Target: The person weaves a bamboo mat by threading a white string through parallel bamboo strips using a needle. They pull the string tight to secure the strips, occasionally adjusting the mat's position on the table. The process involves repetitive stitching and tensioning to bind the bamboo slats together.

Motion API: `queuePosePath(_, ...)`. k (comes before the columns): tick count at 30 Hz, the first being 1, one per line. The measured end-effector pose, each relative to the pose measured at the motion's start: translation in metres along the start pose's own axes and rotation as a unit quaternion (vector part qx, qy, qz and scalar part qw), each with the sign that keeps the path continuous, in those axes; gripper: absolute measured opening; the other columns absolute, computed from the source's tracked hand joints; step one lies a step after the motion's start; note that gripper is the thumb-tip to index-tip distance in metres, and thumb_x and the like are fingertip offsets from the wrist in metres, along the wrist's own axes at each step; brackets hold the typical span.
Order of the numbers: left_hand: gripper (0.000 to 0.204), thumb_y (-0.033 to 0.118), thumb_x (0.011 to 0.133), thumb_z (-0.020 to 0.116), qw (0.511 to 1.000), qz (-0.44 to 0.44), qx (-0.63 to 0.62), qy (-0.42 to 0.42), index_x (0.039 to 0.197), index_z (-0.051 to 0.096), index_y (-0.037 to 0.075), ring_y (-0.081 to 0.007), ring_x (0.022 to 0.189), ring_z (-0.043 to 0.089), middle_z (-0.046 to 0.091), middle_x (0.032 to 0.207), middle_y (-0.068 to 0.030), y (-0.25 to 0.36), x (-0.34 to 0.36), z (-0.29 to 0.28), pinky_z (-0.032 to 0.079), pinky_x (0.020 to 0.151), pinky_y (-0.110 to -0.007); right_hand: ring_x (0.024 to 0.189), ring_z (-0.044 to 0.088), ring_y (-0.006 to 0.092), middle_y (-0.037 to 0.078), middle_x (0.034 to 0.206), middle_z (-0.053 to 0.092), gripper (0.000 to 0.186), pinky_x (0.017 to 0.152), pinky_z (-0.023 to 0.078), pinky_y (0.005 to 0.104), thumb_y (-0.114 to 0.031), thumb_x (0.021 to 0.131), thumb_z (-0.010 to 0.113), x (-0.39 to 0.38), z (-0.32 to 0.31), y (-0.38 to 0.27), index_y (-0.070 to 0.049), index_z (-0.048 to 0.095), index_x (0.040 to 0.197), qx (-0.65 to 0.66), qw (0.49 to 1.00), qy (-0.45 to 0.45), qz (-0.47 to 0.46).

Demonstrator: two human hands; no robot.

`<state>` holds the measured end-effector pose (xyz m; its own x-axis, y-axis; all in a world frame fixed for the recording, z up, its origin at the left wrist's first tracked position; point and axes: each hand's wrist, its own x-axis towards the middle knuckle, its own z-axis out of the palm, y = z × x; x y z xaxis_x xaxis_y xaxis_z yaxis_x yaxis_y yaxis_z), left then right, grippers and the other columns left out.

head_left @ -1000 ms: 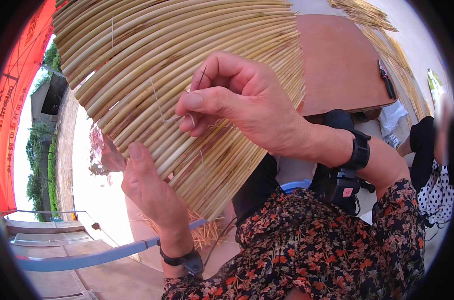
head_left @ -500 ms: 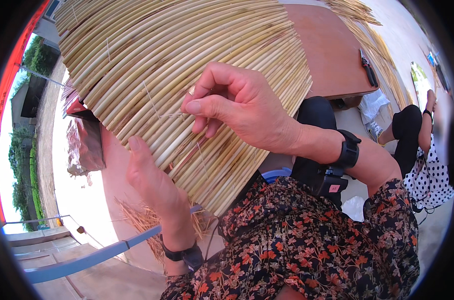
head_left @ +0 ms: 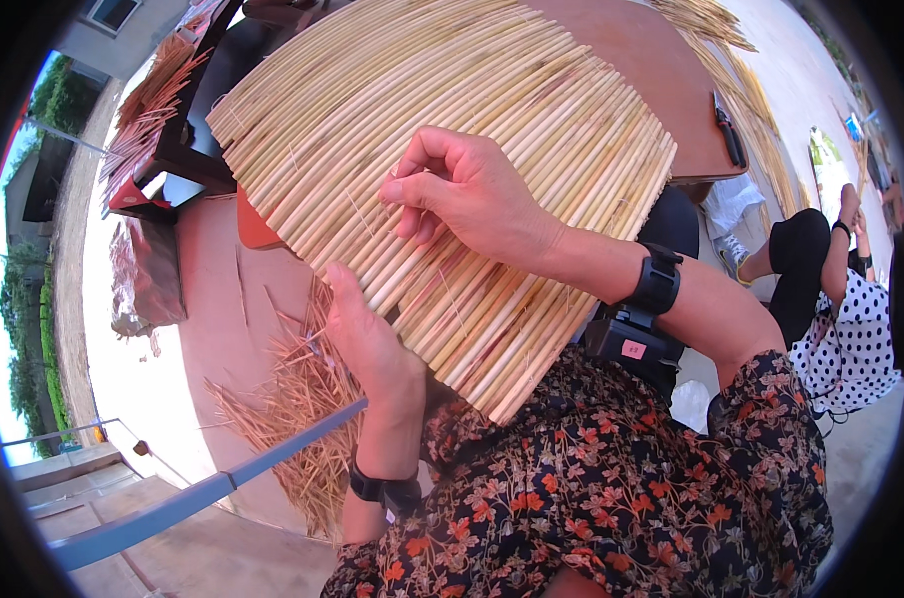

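A curved mat of pale yellow reeds (head_left: 532, 110), laid side by side and joined by short white stitches, lies tilted across my lap and the brown table. My left hand (head_left: 372, 349) grips its lower left edge, thumb on top and the other fingers hidden beneath. Over the mat's middle, my right hand (head_left: 467, 194) is closed in a pinch, thumb against bent forefinger, close to a white stitch (head_left: 358, 211). Thin white thread seems to be between these fingertips; it is barely visible now.
Pruning shears (head_left: 728, 130) lie on the brown tabletop (head_left: 641, 75). Loose stalks (head_left: 293, 439) are heaped on the floor at left, beside a blue-grey bar (head_left: 183, 503). A person in a polka-dot garment (head_left: 851, 339) sits at right. A foil-like bag (head_left: 145, 279) stands far left.
The view has swung left, so the mat, both hands and more of the stalk heap appear farther right. My right hand stays pinched; the thread running from it to the mat no longer shows clearly.
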<state>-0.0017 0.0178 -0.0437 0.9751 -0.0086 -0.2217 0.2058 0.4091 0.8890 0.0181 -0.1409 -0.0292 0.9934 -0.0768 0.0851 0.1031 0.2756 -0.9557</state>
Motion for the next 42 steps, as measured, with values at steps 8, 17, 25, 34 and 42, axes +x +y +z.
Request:
queuePosePath(8,0.048,0.031,0.107,0.041,0.99,-0.133,-0.035,-0.019,0.132,0.048,-0.01,-0.0237,0.116,0.059,0.057,0.131,-0.0184,-0.047,-0.022,-0.013,0.048,0.102,-0.04,0.065,0.064,0.0089,0.005,0.075,0.066,0.011,0.057,0.055,0.0224,-0.01,0.095,0.062,-0.016,-0.02,0.035,-0.001,0.058,0.091,-0.063,0.997,0.008,0.053)
queuePosePath(17,0.048,0.031,0.106,0.044,0.982,-0.175,-0.009,-0.067,0.132,0.048,-0.009,-0.0236,0.117,0.06,0.057,0.132,-0.0173,-0.044,-0.024,-0.018,0.051,0.1,-0.042,0.065,0.066,0.011,0.007,0.074,0.066,0.013,0.058,0.054,0.0248,-0.011,0.094,0.062,-0.035,-0.039,0.034,0.001,0.058,0.089,-0.096,0.99,0.024,0.098)
queuePosePath(25,0.041,0.035,0.102,0.055,0.957,-0.12,0.254,-0.067,0.096,0.066,-0.004,-0.0155,0.059,0.063,0.066,0.077,-0.0115,-0.027,-0.012,-0.064,0.054,0.056,-0.028,0.064,0.063,0.006,0.003,0.078,0.065,0.012,0.056,0.05,0.0192,-0.011,0.097,0.061,-0.032,-0.037,0.028,-0.002,0.057,0.09,-0.141,0.983,-0.01,0.119)
queuePosePath(34,0.013,0.006,0.079,0.077,0.708,0.395,0.53,-0.249,0.088,0.068,0.002,-0.0237,0.07,0.06,0.064,0.081,-0.0111,0.001,0.036,-0.004,0.048,0.066,-0.034,0.063,0.061,0.0079,0.003,0.076,0.062,0.012,0.056,0.049,0.0229,-0.009,0.093,0.063,-0.036,-0.028,0.034,0.0,0.056,0.088,-0.081,0.995,-0.012,0.06)
queuePosePath(42,0.009,0.005,0.087,0.072,0.766,0.179,0.55,-0.281,0.09,0.067,-0.002,-0.0067,0.073,0.059,0.065,0.077,-0.0039,-0.011,0.049,-0.003,0.048,0.068,-0.023,0.066,0.059,0.0102,0.006,0.078,0.063,0.008,0.061,0.051,0.0248,-0.007,0.094,0.062,-0.02,-0.057,0.05,-0.001,0.057,0.092,0.146,0.982,0.109,0.052)
